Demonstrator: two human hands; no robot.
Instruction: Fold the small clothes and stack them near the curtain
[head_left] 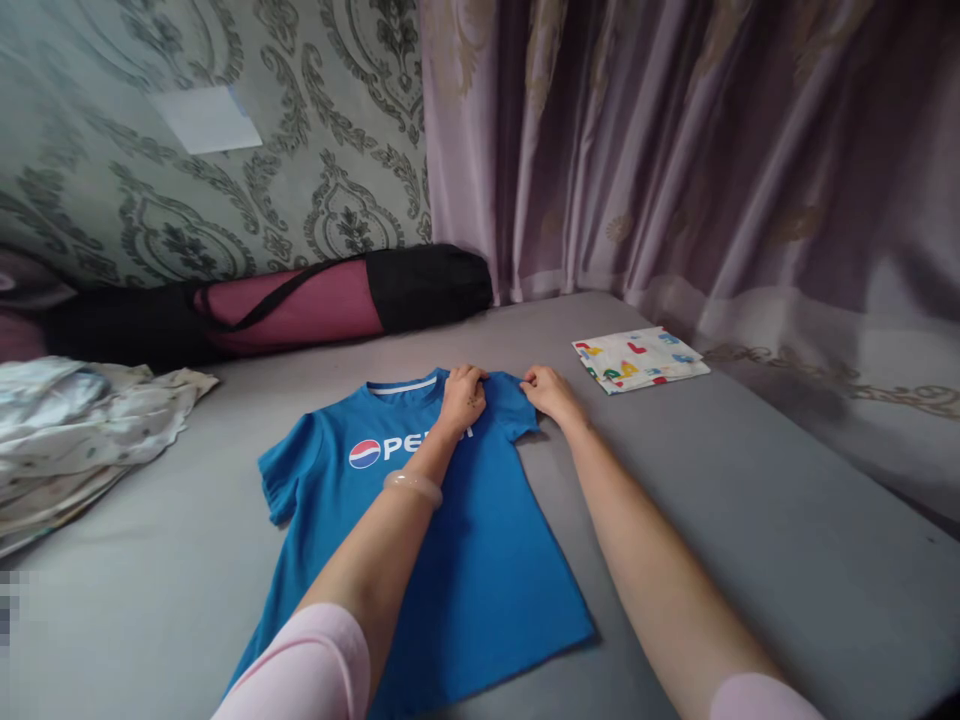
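A blue T-shirt (480, 560) lies front up in the middle of a grey surface (750, 480), its collar (405, 387) toward the far side and its hem on the near side. The left hand (463, 395) rests on the shoulder right of the collar; whether its grip pinches the cloth or only presses it, I cannot tell. The right hand (553, 392) has its grip closed on the end of the right-side sleeve (510, 405). Held at these two spots, the sleeve is probably being kept flat and stretched outward, the left hand steadying the shoulder. The shirt seems laid this way so that both shoulders are within reach.

The left forearm, wearing a pale bracelet (414, 487), crosses the chest and hides part of the lettering. Beyond the right hand, to the right and apart from it, lies a folded patterned cloth (641, 358). A heap of pale fabric (82, 430) sits at the left, well clear of the shirt. A long black and maroon bag (315, 310) lies along the far wall (330, 120), and a purple curtain (570, 150) bounds the far right.
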